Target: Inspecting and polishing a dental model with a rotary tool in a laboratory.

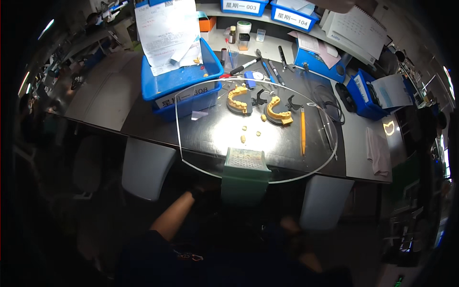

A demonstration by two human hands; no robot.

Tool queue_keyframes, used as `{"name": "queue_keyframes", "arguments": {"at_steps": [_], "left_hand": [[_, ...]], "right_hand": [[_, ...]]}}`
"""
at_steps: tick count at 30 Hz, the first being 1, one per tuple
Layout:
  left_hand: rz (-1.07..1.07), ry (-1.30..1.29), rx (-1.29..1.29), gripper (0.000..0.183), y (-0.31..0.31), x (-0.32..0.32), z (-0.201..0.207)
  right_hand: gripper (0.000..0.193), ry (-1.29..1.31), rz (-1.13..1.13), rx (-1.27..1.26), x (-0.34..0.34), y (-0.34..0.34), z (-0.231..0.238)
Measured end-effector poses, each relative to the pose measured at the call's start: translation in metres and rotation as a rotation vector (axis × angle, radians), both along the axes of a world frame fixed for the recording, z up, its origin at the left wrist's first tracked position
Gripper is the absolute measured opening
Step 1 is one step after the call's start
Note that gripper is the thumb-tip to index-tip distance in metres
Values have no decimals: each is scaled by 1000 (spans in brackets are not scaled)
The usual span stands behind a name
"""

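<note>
My left hand (206, 188) is low in front of the bench edge, with a dark band at its wrist. Deep shadow hides its fingers. My right hand (290, 224) is also below the edge, dim, its fingers indistinct. Nearest between them juts a green bench support (245, 184) with a textured top. Beyond it, two yellow dental models on dark bases stand on the black worktop: a left dental model (237, 100) and a right dental model (278, 112). Several small yellow tooth pieces (243, 139) lie in front, and a yellow pencil (303, 131) lies to the right.
A thin pale curved rim (178, 136) rings the work area. Stacked blue bins (184, 79) with a paper sheet stand left. Pens and tools (267, 71) lie behind the models, near a blue box (319, 64) with a cable. A pink cloth (377, 155) hangs over the right edge.
</note>
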State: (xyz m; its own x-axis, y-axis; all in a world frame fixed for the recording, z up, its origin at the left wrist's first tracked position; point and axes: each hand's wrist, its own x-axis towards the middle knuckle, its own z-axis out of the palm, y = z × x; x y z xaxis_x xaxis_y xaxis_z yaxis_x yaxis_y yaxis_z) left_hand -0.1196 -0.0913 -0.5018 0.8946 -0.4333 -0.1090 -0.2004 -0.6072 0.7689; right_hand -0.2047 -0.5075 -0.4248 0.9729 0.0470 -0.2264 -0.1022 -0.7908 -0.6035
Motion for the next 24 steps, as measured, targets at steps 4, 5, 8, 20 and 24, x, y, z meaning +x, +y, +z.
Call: {"name": "queue_keyframes", "arguments": {"at_steps": [4, 5, 8, 20, 24], "left_hand": [[-9, 15, -151, 27, -11, -38, 127], [-22, 58, -121, 24, -11, -54, 164], [-67, 92, -293, 16, -7, -94, 263], [573, -471, -934, 21, 37, -25, 346], [520, -130, -839, 17, 41, 13, 335]], "right_hand": [[21, -83, 57, -1, -7, -1, 83], [21, -86, 78, -10, -13, -2, 108], [19, -79, 139, 64, -32, -9, 190], [35, -406, 281, 1524, 96, 44, 297], [34, -46, -132, 1937, 190, 75, 271]]}}
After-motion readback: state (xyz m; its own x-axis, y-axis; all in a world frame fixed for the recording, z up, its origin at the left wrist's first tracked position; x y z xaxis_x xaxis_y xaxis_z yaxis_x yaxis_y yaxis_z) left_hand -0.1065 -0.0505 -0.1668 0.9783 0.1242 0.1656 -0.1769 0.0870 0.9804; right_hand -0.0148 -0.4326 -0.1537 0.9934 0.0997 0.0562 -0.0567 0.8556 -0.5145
